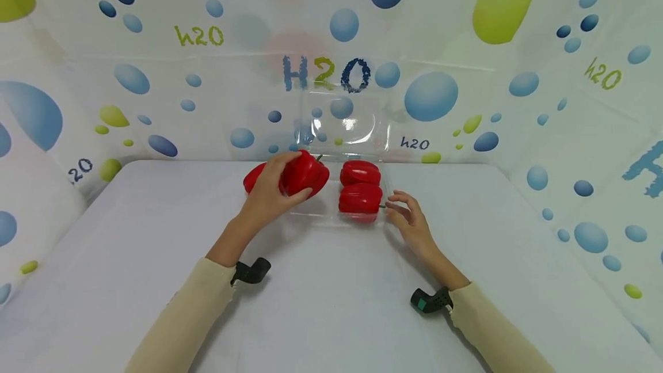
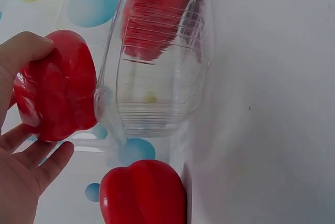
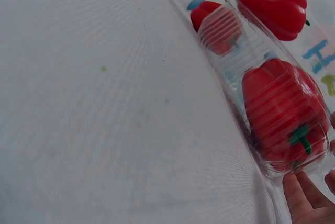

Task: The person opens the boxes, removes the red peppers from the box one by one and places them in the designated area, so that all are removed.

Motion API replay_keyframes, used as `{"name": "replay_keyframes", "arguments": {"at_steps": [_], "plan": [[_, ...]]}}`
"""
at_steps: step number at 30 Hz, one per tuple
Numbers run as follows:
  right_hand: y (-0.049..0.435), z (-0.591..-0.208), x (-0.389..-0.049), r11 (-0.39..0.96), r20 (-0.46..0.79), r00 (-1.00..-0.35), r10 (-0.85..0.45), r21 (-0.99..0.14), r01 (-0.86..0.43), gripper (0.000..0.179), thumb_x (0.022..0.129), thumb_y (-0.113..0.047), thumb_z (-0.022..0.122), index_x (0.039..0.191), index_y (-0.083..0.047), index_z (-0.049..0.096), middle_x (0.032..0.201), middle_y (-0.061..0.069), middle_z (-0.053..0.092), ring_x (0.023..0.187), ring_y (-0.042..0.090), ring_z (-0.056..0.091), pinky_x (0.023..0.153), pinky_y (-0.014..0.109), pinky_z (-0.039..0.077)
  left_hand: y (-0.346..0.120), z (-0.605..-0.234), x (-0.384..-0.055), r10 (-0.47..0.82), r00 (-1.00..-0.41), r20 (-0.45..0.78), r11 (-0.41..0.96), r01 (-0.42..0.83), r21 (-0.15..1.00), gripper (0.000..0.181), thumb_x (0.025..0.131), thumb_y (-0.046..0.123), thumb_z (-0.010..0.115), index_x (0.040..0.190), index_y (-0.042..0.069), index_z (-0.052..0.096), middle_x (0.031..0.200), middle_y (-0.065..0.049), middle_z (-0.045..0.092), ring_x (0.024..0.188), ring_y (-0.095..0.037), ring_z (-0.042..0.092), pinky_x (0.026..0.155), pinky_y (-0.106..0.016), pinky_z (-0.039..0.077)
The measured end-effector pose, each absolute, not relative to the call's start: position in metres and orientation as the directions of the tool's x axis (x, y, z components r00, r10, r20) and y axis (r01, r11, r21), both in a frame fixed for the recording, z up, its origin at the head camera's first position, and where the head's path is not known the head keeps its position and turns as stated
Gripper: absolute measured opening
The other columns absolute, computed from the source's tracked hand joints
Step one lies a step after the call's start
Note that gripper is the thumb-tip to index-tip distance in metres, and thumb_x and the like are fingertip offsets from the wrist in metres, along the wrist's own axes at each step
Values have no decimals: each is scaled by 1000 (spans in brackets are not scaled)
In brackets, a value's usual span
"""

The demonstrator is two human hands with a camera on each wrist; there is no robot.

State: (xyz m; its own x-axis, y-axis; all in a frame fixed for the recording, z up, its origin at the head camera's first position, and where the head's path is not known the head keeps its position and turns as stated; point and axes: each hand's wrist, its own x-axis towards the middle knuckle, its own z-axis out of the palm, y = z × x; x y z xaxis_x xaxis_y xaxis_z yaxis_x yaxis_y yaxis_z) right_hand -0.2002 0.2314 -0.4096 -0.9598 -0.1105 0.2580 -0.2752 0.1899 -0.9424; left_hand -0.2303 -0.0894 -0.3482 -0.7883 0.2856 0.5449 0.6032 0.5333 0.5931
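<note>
Beige fabric sleeves (image 1: 181, 315), bottom of frame. Left hand (image 1: 266, 191), centre: fingers curled round glossy red bell pepper (image 1: 308, 175). Right hand (image 1: 411, 224), right of centre: fingers loosely bent, gripping nothing, beside clear plastic box (image 1: 313, 207) containing two red peppers (image 1: 359, 197).

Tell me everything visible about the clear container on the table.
The clear container looks like thin, glossy plastic with ribbed walls. It sits upright on the white table, its transparent lid raised at the far side. Two red peppers lie in its right half, one behind the other; the visible part of its left half is bare. The right hand is at its right end, though firm contact is hard to confirm.
</note>
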Motion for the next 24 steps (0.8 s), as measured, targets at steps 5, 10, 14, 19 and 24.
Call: {"name": "replay_keyframes", "arguments": {"at_steps": [5, 10, 14, 19, 24], "plan": [[231, -408, -200, 211, 233, -967, -105, -945, -251, 34, 99, -3, 52, 131, 2, 45, 152, 15, 32, 129, 38, 47, 97, 24, 48, -94, -343, -225, 287, -788, 544, 533, 603, 593, 79, 74, 10, 84, 141, 9, 41, 139, -14, 47, 129, -31, 42, 87, -53, 54], [231, -409, -201, 209, 231, -967, -105, -946, -248, 33, 99, -2, 52, 131, 3, 45, 151, 16, 32, 130, 39, 47, 97, 23, 48, -99, -343, -224, 288, -780, 556, 533, 613, 583, 79, 74, 10, 84, 140, 9, 41, 139, -14, 47, 129, -32, 43, 86, -53, 55], [232, -409, -201, 214, 234, -967, -100, -944, -251, 33, 98, -1, 52, 131, 4, 44, 151, 16, 32, 129, 40, 47, 95, 19, 48, -101, -344, -224, 288, -783, 551, 538, 608, 584, 80, 74, 9, 84, 141, 9, 40, 140, -14, 46, 129, -32, 42, 86, -54, 54], [232, -409, -201, 208, 249, -964, -97, -942, -265, 34, 98, 1, 52, 130, 6, 44, 150, 19, 32, 128, 42, 47, 93, 18, 49, -105, -344, -223, 281, -795, 537, 540, 594, 596, 82, 73, 10, 84, 142, 11, 40, 140, -13, 46, 130, -32, 42, 86, -54, 55], [230, -408, -200, 209, 236, -966, -106, -944, -254, 34, 98, -1, 51, 131, 4, 44, 151, 18, 31, 130, 40, 46, 98, 23, 48, -111, -344, -221, 282, -798, 533, 541, 591, 598, 81, 73, 8, 84, 141, 9, 40, 140, -14, 46, 130, -32, 42, 86, -54, 55]]}}
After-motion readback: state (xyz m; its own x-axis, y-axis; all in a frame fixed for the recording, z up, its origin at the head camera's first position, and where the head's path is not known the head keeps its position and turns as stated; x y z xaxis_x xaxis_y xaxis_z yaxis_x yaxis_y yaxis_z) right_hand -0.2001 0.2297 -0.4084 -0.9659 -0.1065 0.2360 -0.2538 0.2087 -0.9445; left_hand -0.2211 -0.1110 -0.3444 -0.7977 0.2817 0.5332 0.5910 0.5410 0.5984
